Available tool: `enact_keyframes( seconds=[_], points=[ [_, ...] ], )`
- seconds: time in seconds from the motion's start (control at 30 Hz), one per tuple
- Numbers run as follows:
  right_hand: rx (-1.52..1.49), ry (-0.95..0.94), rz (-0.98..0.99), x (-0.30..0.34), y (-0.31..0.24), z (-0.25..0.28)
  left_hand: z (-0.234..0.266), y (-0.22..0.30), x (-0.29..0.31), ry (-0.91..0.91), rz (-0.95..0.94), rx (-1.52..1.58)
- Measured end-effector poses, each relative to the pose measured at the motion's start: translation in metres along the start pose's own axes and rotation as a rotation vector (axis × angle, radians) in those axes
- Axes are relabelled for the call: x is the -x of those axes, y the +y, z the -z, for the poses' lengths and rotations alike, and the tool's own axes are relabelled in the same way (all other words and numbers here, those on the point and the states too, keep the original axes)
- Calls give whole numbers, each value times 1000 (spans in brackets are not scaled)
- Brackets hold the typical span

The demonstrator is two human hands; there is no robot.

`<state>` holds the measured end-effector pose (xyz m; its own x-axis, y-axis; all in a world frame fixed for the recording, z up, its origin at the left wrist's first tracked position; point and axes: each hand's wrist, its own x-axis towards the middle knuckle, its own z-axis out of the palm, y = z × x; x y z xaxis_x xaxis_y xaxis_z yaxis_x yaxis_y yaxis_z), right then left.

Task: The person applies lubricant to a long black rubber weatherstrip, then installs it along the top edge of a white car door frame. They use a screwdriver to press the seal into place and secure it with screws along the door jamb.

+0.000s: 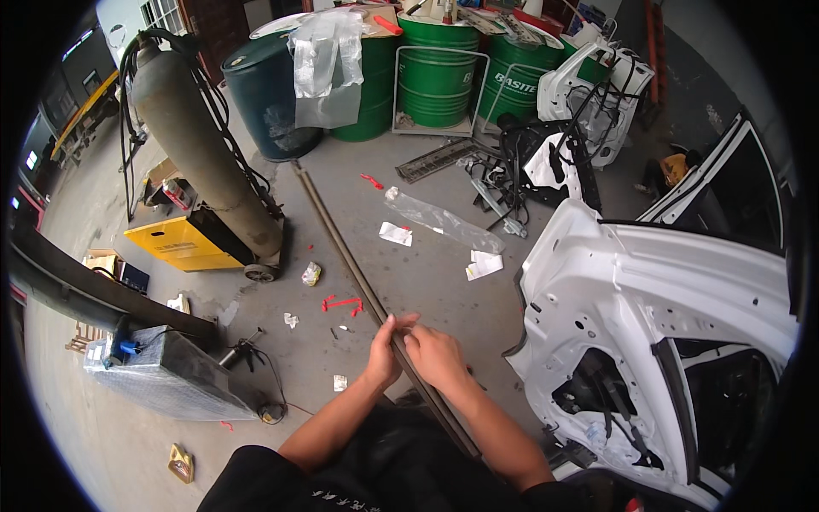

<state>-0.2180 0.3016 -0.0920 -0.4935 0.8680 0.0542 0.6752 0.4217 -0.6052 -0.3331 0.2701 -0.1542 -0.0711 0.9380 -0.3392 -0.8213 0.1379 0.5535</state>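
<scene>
A long, thin brownish strip [343, 247] with a groove along its length runs slantwise from the far middle down past my body. My left hand [384, 357] is closed round it from the left side. Right beside it, my right hand [435, 357] grips the same strip, its fingers partly hidden behind the thumb and the strip. The two hands almost touch. The strip's near end passes along my right forearm, close to my dark shirt.
A white car door shell [563, 290] stands close on my right. A tall gas cylinder [183, 128] on a yellow machine [183, 243] rises at the left. Green drums [435, 85] line the back. Red clips [343, 305] and a clear plastic bag [448, 222] litter the floor.
</scene>
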Motion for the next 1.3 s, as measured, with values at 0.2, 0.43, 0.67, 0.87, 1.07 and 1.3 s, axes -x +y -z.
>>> enact_keyframes(
  seconds=[0.2,0.43,0.67,0.87,1.07,1.3],
  points=[
    [-70,31,-108,-9,37,17,-22,-21,-25,-138,118,-21],
    [102,-184,-94,-13,31,39,-13,-12,-68,-140,87,-388],
    [173,60,-148,-17,30,3,-9,45,-98,-265,170,-605],
    [454,236,-206,-5,16,-57,16,122,-152,-446,284,-907],
    [502,357,-430,-14,-18,-87,18,140,-161,-675,322,-875],
    [537,440,-710,-6,-46,-104,-2,129,-176,-923,432,-846]
  ],
)
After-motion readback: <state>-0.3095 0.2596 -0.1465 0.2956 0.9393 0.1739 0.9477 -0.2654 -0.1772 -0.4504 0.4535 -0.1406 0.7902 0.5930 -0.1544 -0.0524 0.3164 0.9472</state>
